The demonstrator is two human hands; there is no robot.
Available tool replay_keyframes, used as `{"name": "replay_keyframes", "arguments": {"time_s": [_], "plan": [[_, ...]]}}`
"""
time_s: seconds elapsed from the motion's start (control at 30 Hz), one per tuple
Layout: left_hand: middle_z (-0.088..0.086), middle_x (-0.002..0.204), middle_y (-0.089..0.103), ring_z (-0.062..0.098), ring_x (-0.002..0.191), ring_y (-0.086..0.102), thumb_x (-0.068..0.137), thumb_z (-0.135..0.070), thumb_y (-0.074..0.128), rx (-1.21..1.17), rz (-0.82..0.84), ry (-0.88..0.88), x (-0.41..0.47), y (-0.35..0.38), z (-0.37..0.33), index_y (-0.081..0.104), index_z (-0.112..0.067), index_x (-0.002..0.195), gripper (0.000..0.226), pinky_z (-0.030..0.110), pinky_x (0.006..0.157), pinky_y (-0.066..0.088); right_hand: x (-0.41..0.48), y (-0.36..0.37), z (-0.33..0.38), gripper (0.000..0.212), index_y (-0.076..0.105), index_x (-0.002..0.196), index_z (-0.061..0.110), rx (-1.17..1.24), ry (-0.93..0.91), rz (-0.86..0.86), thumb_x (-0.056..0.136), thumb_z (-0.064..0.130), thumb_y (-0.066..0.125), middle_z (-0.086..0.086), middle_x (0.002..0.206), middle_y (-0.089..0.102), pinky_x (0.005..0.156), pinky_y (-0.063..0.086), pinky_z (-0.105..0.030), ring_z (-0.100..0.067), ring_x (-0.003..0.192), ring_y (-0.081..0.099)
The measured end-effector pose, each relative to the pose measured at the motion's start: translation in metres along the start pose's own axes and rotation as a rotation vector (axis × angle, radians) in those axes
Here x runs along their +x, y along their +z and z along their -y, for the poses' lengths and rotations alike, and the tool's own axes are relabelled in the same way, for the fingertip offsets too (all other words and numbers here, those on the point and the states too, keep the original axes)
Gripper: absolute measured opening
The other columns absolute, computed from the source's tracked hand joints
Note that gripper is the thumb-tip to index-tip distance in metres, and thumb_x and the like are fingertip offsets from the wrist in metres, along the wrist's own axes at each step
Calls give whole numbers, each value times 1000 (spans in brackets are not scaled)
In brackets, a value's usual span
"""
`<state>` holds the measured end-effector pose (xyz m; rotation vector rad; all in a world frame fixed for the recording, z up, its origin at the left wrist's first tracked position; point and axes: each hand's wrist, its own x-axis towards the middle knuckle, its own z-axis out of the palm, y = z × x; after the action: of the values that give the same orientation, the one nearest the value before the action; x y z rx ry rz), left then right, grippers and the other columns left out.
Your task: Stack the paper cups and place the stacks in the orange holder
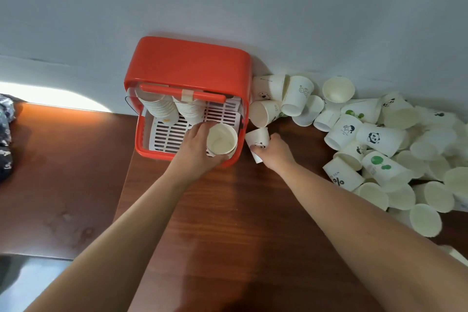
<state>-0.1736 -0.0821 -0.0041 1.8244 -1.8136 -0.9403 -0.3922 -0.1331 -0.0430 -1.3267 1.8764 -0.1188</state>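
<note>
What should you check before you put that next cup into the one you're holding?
1. Left hand grips the open cup firmly, mouth facing up: ok.
2. Right hand has hold of the panda cup: ok.
3. Panda cup turned bottom-first toward the open cup: not ok, it lies tilted.
4. Open cup empty inside: ok.
5. Room left in the orange holder beside its two stacks: ok.
6. More loose cups within reach: ok.

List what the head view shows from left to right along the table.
Dark bundle → orange holder → left hand → cup stack → panda cup → right hand → loose cup pile.
</note>
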Motion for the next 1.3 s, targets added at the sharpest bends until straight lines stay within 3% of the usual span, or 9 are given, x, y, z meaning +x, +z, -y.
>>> {"name": "replay_keyframes", "arguments": {"time_s": [0.07, 0.2, 0.27, 0.4, 0.6, 0.77, 0.83, 1.07, 1.3], "plan": [[8, 147, 41, 25, 138, 34, 75, -43, 84, 20, -88, 7, -3, 0, 1, 41, -13, 146, 88, 40, 111, 33, -6, -10, -2, 57, 46, 122, 8, 10, -2, 19, 84, 44, 70, -9, 115, 61, 54, 38, -27, -22, 88, 59], [-4, 121, 52, 14, 116, 50, 89, -31, 68, -168, -323, 67, -17, -4, -20, 56, -17, 125, 40, 32, 96, 47, -34, -41, -9, 56, 43, 121, 18, 121, -73, 67, 82, 42, 74, 3, 109, 59, 61, 44, -23, -7, 86, 60], [-8, 112, 56, 9, 102, 57, 91, -30, 68, -306, -218, 64, -20, -1, -36, 58, -22, 117, 29, 31, 87, 51, -49, -56, -10, 54, 47, 119, 22, 210, -134, 101, 79, 44, 76, 9, 109, 60, 71, 48, -24, -2, 92, 60], [-23, 116, 56, -2, 110, 58, 84, -51, 72, -537, 88, 5, -18, 8, -63, 53, -28, 132, 57, 17, 88, 50, -68, -73, -1, 53, 55, 118, 30, 368, -284, 281, 74, 44, 81, 8, 113, 70, 95, 53, -42, -9, 104, 67], [-12, 122, 63, 6, 113, 61, 83, -44, 77, -588, -18, -7, -8, 3, -58, 56, -34, 133, 55, 30, 90, 54, -64, -72, 19, 45, 59, 126, 23, 412, -413, 451, 85, 30, 75, 9, 119, 67, 100, 50, -33, -7, 112, 64], [-9, 131, 55, 6, 123, 54, 82, -33, 77, -466, -164, 8, -18, -13, -35, 49, -29, 138, 62, 28, 100, 46, -20, -72, -2, 74, 42, 144, 17, -327, -446, -99, 83, 48, 71, -5, 137, 46, 109, 38, -39, -21, 130, 43], [-10, 133, 51, 6, 126, 49, 82, -34, 76, -438, -219, 10, -24, -13, -29, 46, -26, 140, 66, 24, 102, 44, -4, -64, -17, 81, 37, 147, 13, -569, -509, -150, 81, 45, 72, -12, 141, 41, 112, 34, -45, -30, 135, 36], [-5, 138, 47, 5, 130, 44, 82, -38, 75, -362, -430, -79, -24, 6, -22, 41, -23, 143, 71, 6, 98, 35, 10, -57, -36, 58, 54, 132, 8, -564, -629, -154, 77, -6, 64, -10, 127, 49, 98, 46, -48, -30, 117, 48], [4, 156, 32, 26, 144, 31, 81, -58, 58, 64, -192, -15, -15, 25, 2, 34, -21, 152, 85, 54, 115, 30, -17, -77, -5, 44, 62, 115, 8, -236, -787, -204, 78, -13, 53, -3, 117, 55, 99, 43, -32, -19, 112, 51]]}}
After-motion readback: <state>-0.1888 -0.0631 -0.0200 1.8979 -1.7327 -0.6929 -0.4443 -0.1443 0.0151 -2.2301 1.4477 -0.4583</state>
